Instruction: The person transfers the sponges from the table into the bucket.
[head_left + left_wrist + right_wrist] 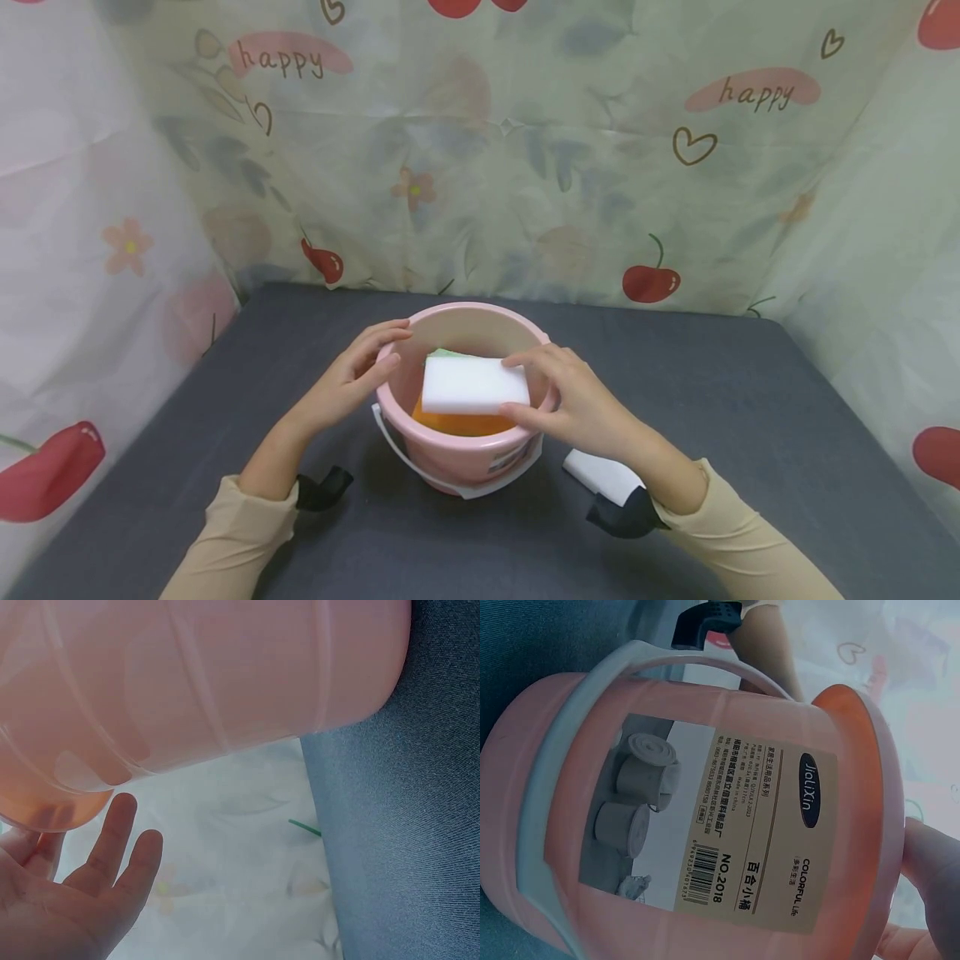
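A pink bucket (450,457) stands upright on the dark table. My right hand (570,396) pinches a white sponge block (472,385) between thumb and fingers, over the bucket's mouth. Behind and below that block, a green piece (444,353) and an orange piece (459,424) show inside, partly hidden. At the left of the rim is my left hand (356,371), its fingers spread and loosely extended, fingertips right at the rim. In the left wrist view, the bucket's side wall (247,667) fills the top, with the left hand (82,892) below it.
Another white block (600,473) lies on the table (480,550), right of the bucket and partly behind my right forearm. A pale handle (467,492) hangs down the bucket's front. Printed fabric (510,192) surrounds the table's back and sides.
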Motion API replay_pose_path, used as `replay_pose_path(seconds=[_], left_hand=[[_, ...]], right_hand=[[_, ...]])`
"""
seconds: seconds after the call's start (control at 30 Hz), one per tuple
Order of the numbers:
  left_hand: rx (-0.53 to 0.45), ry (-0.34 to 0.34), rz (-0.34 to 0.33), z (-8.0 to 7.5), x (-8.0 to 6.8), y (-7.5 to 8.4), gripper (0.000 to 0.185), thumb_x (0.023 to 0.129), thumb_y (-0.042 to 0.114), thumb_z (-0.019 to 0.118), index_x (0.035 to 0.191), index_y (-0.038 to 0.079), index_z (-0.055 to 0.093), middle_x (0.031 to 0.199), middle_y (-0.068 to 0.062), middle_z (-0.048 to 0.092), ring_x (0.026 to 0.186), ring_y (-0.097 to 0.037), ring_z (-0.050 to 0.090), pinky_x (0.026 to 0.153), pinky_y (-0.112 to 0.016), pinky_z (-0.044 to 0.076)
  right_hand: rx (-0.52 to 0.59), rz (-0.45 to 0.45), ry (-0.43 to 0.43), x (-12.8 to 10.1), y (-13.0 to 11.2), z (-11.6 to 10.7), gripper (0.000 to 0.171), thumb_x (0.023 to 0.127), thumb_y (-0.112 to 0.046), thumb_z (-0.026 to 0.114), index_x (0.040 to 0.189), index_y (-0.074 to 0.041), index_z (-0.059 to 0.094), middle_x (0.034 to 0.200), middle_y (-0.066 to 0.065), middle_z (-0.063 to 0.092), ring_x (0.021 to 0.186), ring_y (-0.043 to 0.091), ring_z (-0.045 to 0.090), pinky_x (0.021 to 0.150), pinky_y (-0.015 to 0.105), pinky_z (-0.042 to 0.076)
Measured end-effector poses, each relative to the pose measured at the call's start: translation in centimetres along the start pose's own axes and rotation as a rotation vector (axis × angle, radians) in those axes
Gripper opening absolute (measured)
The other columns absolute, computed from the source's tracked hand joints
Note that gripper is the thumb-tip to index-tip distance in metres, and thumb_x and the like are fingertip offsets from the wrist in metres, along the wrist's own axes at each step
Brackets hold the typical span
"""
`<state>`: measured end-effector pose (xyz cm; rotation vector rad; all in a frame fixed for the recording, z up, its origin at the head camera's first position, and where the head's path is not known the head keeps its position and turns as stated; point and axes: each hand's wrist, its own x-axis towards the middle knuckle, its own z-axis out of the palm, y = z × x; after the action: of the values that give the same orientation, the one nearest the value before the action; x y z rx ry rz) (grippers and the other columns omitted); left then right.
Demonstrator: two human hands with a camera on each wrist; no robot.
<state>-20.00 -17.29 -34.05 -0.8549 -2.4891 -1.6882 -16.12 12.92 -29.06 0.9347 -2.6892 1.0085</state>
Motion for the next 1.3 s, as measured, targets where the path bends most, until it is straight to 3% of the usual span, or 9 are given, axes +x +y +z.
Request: replay_pose_path(seconds=[0.23,0.43,0.63,0.8,1.0,1.1,1.23,1.3], left_hand=[[0.002,-0.004,-0.001,0.0,-0.1,0.0,0.039,0.098,0.016,0.044,0.135,0.005,0.042,0.151,-0.010,0.027,0.138,-0.032,0.026,0.106,-0.060,0.030],[-0.007,-0.005,-0.001,0.0,-0.1,0.0,0.040,0.098,0.016,0.044,0.136,0.005,0.041,0.151,-0.010,0.027,0.139,-0.032,0.026,0.106,-0.059,0.030],[-0.018,-0.008,-0.012,0.0,-0.2,0.2,0.040,0.098,0.016,0.044,0.136,0.006,0.041,0.151,-0.008,0.026,0.139,-0.030,0.026,0.107,-0.057,0.030],[-0.006,-0.004,-0.004,0.0,-0.2,0.1,0.040,0.098,0.016,0.044,0.136,0.006,0.041,0.151,-0.008,0.027,0.138,-0.030,0.027,0.105,-0.057,0.032],[0.011,-0.002,0.005,0.0,-0.3,0.1,0.039,0.098,0.015,0.043,0.136,0.005,0.042,0.151,-0.009,0.027,0.137,-0.031,0.028,0.104,-0.058,0.032],[0.008,-0.003,0.006,0.0,-0.4,0.2,0.039,0.098,0.015,0.043,0.136,0.005,0.042,0.151,-0.009,0.027,0.138,-0.031,0.028,0.105,-0.058,0.032],[-0.003,-0.004,0.007,0.0,-0.4,0.1,0.040,0.098,0.014,0.043,0.136,0.004,0.041,0.151,-0.010,0.026,0.138,-0.032,0.027,0.105,-0.058,0.031],[-0.007,-0.005,0.007,-0.1,-0.4,0.1,0.040,0.097,0.014,0.044,0.136,0.004,0.041,0.151,-0.011,0.026,0.138,-0.033,0.027,0.105,-0.058,0.031]], right_hand=[[-0.006,-0.014,-0.006,0.1,0.0,0.2,0.045,0.077,-0.029,0.075,0.118,-0.016,0.059,0.081,-0.001,0.056,0.094,0.017,0.046,0.077,0.032,0.038],[-0.026,-0.016,-0.020,0.2,-0.2,0.3,0.045,0.078,-0.031,0.073,0.118,-0.016,0.059,0.099,-0.003,0.063,0.096,0.020,0.047,0.086,0.039,0.034],[-0.033,-0.023,-0.057,0.2,-0.1,0.3,0.047,0.081,-0.031,0.070,0.121,-0.011,0.057,0.084,-0.006,0.059,0.095,0.022,0.049,0.094,0.049,0.032],[-0.019,-0.017,-0.059,0.1,-0.2,0.0,0.047,0.081,-0.030,0.071,0.122,-0.011,0.057,0.088,-0.005,0.060,0.100,0.022,0.049,0.093,0.045,0.035],[-0.017,-0.014,0.013,-0.4,0.0,-0.6,0.044,0.080,-0.025,0.072,0.120,-0.013,0.059,0.089,0.000,0.059,0.095,0.019,0.050,0.083,0.037,0.041],[-0.031,-0.011,0.047,-0.6,0.4,-0.9,0.043,0.080,-0.024,0.072,0.120,-0.014,0.059,0.095,0.003,0.061,0.103,0.020,0.053,0.089,0.041,0.044],[-0.030,0.023,0.064,-0.9,0.8,-1.4,0.043,0.082,-0.021,0.071,0.122,-0.012,0.058,0.118,0.006,0.061,0.113,0.022,0.053,0.095,0.047,0.043],[-0.034,0.037,0.072,-1.0,1.1,-1.7,0.043,0.082,-0.019,0.070,0.122,-0.011,0.058,0.119,0.006,0.061,0.114,0.022,0.053,0.097,0.048,0.043]])
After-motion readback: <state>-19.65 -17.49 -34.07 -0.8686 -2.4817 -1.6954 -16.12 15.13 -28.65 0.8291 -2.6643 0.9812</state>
